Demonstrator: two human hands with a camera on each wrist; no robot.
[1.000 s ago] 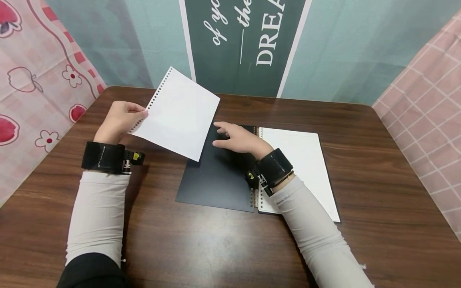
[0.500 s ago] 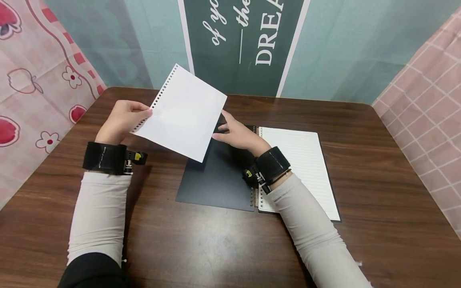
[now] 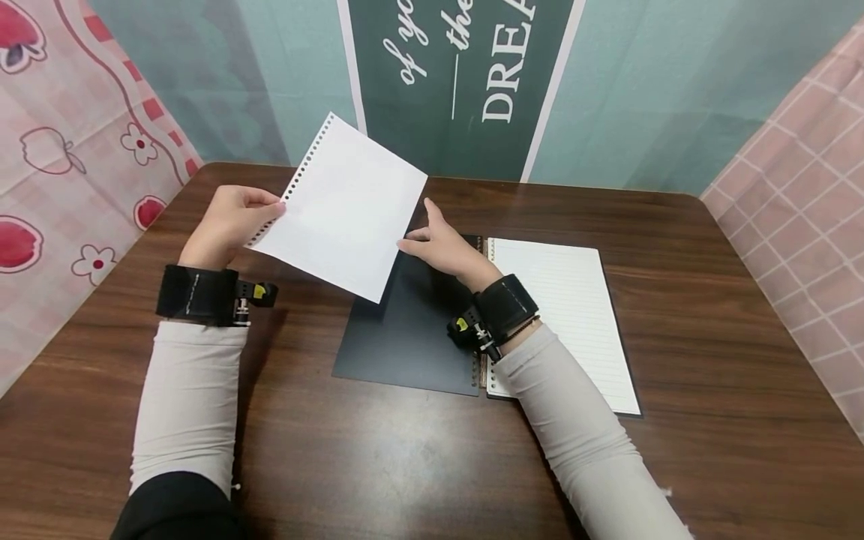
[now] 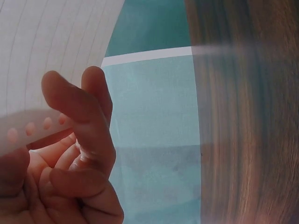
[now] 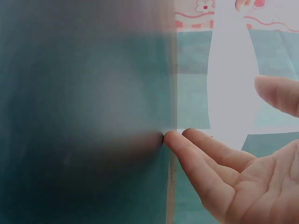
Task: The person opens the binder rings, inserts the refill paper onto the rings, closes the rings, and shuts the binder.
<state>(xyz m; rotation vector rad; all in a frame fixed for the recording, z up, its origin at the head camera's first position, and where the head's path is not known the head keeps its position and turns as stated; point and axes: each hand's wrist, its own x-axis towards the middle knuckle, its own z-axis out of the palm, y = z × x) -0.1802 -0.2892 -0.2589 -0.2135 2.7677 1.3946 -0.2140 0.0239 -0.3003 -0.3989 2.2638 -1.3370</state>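
In the head view my left hand [image 3: 232,221] pinches a loose white sheet [image 3: 347,206] by its hole-punched left edge. The sheet is raised and tilted over the left part of an open ring-bound notebook. In the left wrist view, faint ruled lines show on the sheet [image 4: 42,51], and its holes lie between my thumb and fingers. My right hand [image 3: 448,244] is by the sheet's right edge, over the black cover [image 3: 412,352], fingers spread. The right wrist view shows its fingers extended; whether the thumb touches the sheet I cannot tell.
The notebook's lined page stack [image 3: 570,315] lies on the right, with rings [image 3: 482,375] along the fold. All of it lies on a brown wooden table [image 3: 324,465]. A teal cloth [image 3: 661,97] hangs behind, with pink cloth [image 3: 67,165] at the left and pink grid cloth at the right.
The sheet has moved slightly right and up with my left hand. My right hand has come up beside the sheet's right edge, its fingers more spread.
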